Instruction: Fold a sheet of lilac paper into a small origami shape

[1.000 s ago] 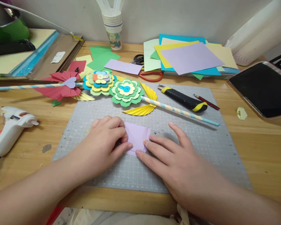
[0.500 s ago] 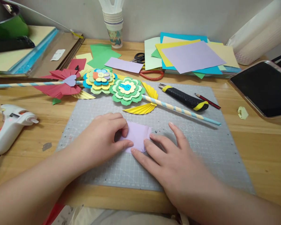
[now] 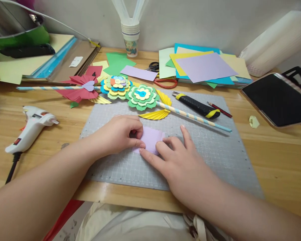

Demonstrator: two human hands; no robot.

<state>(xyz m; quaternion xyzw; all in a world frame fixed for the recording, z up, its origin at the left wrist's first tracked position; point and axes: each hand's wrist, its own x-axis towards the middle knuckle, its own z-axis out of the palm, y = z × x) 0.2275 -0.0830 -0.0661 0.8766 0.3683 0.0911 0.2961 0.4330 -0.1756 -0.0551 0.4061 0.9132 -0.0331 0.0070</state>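
A small folded piece of purple paper [image 3: 151,136] lies on the grey cutting mat [image 3: 205,157] between my hands. My left hand [image 3: 122,134] is closed on its left edge, fingers curled and thumb pressed on the lower left corner. On the other side, my right hand [image 3: 175,154] grips the right and lower edges with bent fingers, the index stretched along the bottom and the little finger raised. Just beyond the paper is a striped paper stick [image 3: 193,115] carrying a green layered paper flower [image 3: 142,97] and pleated yellow leaves [image 3: 154,115].
A utility knife [image 3: 198,106] and a pencil [image 3: 219,109] lie toward the back right. At left rests a white glue gun [image 3: 32,129]. Scissors [image 3: 165,83], coloured paper sheets [image 3: 207,67], stacked paper cups [image 3: 130,36] and a tablet [image 3: 278,97] stand farther out.
The camera view has shifted, so most objects on the left appear farther right. Both hands stay on the purple paper, and the right hand's middle finger is more bent.
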